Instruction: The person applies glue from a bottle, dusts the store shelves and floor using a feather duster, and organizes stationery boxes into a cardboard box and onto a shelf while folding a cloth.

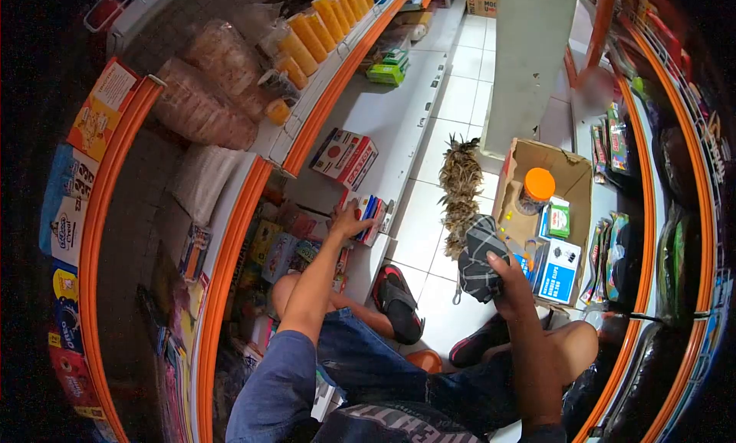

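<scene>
My left hand (pixel 349 223) reaches to the low shelf on the left, its fingers closed against a row of small red, blue and white boxes (pixel 373 212) at the shelf's edge. The fingertips are partly hidden there. A red and white carton (pixel 345 158) lies just behind that row. In my right hand (pixel 507 283) is a bunched dark checked cloth (pixel 481 251) with a small loop hanging from it. It is held up above the floor, in front of an open cardboard box.
The cardboard box (pixel 504 184) holds an orange-lidded jar (pixel 538 186) and a blue-white binder clips box (pixel 557 271). A feather duster (pixel 461 184) lies on the tiled floor (pixel 431 148). A grey pillar (pixel 529 67) stands behind. Stocked shelves with orange edges (pixel 341 82) flank both sides.
</scene>
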### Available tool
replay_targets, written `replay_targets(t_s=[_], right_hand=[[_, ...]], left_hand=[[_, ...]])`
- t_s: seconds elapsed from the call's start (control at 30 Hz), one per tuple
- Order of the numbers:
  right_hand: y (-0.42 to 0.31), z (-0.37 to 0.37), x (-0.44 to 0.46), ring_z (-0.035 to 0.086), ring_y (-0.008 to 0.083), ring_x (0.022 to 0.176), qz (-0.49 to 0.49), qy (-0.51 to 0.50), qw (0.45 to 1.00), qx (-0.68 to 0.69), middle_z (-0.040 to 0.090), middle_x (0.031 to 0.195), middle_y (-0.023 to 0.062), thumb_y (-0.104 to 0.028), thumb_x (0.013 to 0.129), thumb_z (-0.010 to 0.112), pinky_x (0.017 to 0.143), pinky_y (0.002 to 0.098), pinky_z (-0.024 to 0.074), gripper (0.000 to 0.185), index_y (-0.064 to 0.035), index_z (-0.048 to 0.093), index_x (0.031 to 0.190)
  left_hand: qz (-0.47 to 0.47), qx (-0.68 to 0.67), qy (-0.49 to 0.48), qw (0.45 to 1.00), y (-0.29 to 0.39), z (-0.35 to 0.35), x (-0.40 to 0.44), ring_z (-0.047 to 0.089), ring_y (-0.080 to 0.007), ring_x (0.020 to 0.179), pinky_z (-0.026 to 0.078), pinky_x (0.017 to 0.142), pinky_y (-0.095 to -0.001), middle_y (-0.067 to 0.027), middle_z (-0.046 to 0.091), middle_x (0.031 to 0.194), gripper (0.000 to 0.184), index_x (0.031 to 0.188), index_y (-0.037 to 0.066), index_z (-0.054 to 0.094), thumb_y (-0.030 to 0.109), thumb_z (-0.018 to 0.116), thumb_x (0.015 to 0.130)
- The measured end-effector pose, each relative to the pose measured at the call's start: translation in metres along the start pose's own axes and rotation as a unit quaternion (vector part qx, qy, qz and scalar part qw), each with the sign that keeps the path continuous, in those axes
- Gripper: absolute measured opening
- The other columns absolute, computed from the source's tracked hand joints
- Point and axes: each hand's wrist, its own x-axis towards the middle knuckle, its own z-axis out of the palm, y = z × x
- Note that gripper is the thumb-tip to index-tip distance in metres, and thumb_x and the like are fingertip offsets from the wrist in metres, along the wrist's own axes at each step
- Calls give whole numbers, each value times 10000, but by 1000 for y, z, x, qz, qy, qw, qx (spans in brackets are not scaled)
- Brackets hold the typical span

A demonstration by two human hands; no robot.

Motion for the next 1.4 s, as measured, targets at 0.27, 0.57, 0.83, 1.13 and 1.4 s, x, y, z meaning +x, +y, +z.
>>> replay_targets(t_s=[0.27, 0.57, 0.83, 1.13, 1.4], right_hand=[[1, 0, -1, 605, 186, 815, -10, -1, 1000, -19, 584, 953, 115, -268, 795, 600, 707, 298, 517, 512, 26, 448, 1185], [9, -5, 6, 604, 177, 788, 12, 4, 999, -39, 588, 932, 107, -267, 792, 612, 678, 289, 514, 511, 29, 455, 1178], [16, -9, 15, 600, 172, 764, 24, 18, 998, -57, 594, 913, 91, -273, 804, 616, 660, 279, 509, 492, 21, 467, 1170], [13, -7, 22, 610, 182, 846, 22, 12, 999, -37, 603, 979, 87, -201, 834, 593, 737, 296, 509, 431, -3, 460, 1193], [12, -6, 20, 614, 180, 809, 34, 27, 998, -52, 616, 944, 91, -212, 819, 616, 709, 286, 514, 417, -3, 500, 1161]], left_hand=[[45, 126, 17, 991, 58, -28, -46, 263, -400, 1286, 272, 1028, -497, -201, 246, 1418, 825, 1413, 229, 238, 553, 596, 744], [166, 193, 119, 960, 55, -7, -50, 245, -381, 1293, 246, 1010, -566, -144, 233, 1435, 581, 1416, 250, 225, 427, 425, 899], [190, 119, 214, 951, 52, -5, -42, 324, -363, 1231, 295, 989, -476, -164, 372, 1325, 500, 1331, 180, 383, 339, 501, 872], [189, 133, 7, 973, 49, -52, -63, 454, -384, 1087, 381, 892, -469, -195, 466, 1198, 528, 1238, 96, 443, 284, 622, 778], [178, 75, -13, 981, 51, -46, -68, 517, -406, 1000, 421, 843, -467, -250, 511, 1125, 585, 1290, 123, 372, 229, 623, 773]])
